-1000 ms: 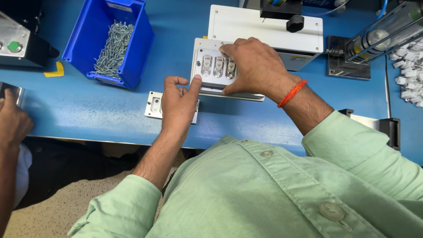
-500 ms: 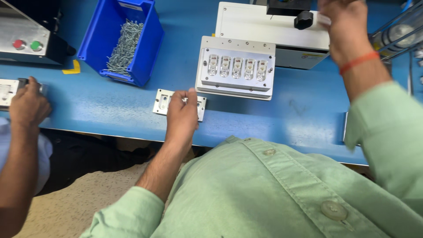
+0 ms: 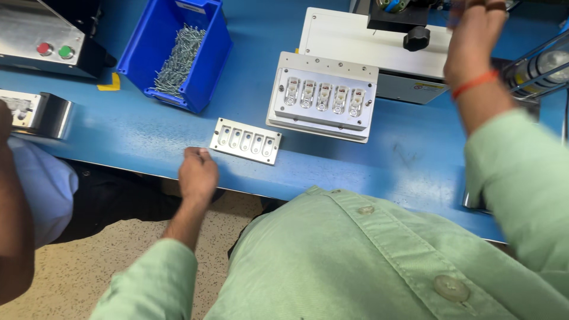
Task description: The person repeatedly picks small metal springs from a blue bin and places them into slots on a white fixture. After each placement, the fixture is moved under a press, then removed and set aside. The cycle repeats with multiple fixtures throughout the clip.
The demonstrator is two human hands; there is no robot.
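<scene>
Probably factory bench — screw bin [image 3: 178, 56], fixture [image 3: 323, 98]

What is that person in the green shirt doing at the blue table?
A person in a green shirt works at a blue bench. Their left hand rests at the bench edge, just left of a small metal plate with five slots, holding nothing. Their right hand is raised to a machine at the back. Between them sits a grey fixture with five small parts. A blue bin holds screws. Another person's arm shows at the left.
</scene>
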